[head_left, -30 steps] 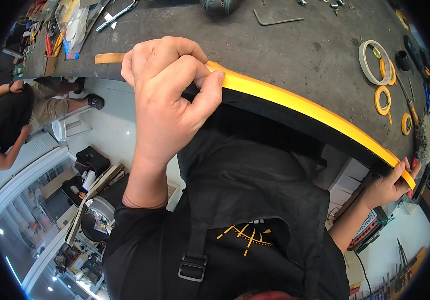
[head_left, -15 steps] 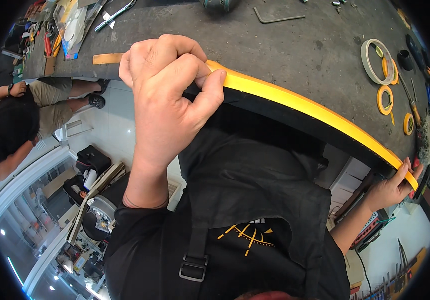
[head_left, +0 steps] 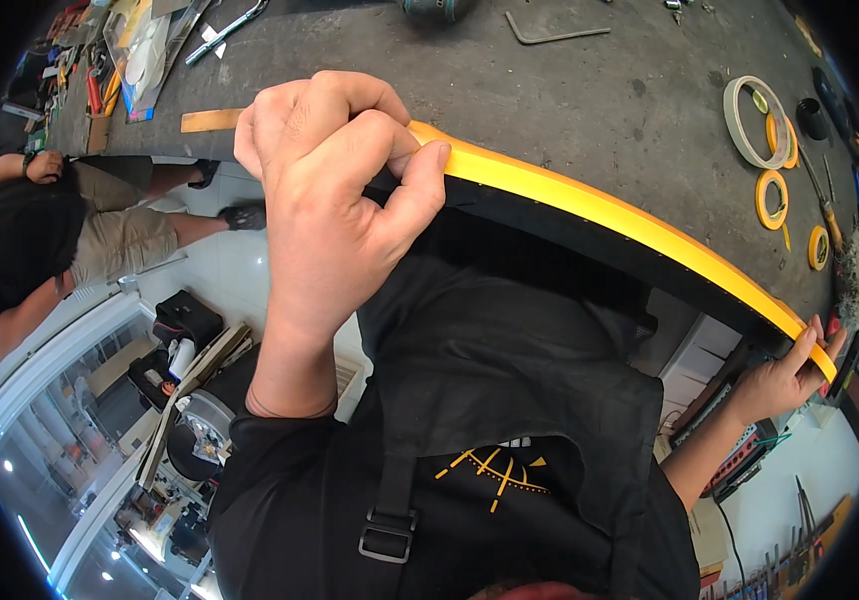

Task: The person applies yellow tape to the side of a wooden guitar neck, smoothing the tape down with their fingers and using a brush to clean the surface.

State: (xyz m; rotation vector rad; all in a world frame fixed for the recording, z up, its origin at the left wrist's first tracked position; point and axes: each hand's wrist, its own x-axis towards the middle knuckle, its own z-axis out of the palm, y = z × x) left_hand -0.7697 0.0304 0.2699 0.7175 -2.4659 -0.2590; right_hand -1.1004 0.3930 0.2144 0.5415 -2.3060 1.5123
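Observation:
A long, narrow yellow strip (head_left: pixel 590 208) runs along the front edge of the dark workbench, from the middle to the far right. Its top edge looks orange; whether it is tape or a taped bar I cannot tell. My left hand (head_left: pixel 335 190) is closed on its left part, thumb and curled fingers pinching it. Out beyond these knuckles, a flat tan, wood-like piece (head_left: pixel 212 121) shows; its join with the strip is hidden by the hand. Down at the right end, my right hand (head_left: pixel 778 385) holds the strip between thumb and fingers.
On the workbench (head_left: pixel 590 110) lie a hex key (head_left: pixel 555 38), a pale tape roll (head_left: pixel 733 125), yellow tape rolls (head_left: pixel 762 200) and a brush (head_left: pixel 853 285). Tools and plastic bags (head_left: pixel 150 55) crowd the far left. Another person (head_left: pixel 25 230) is at the left.
Both my hands keep their grip on the yellow strip, almost unmoved. The other person at the left has shifted, with legs now in a different position.

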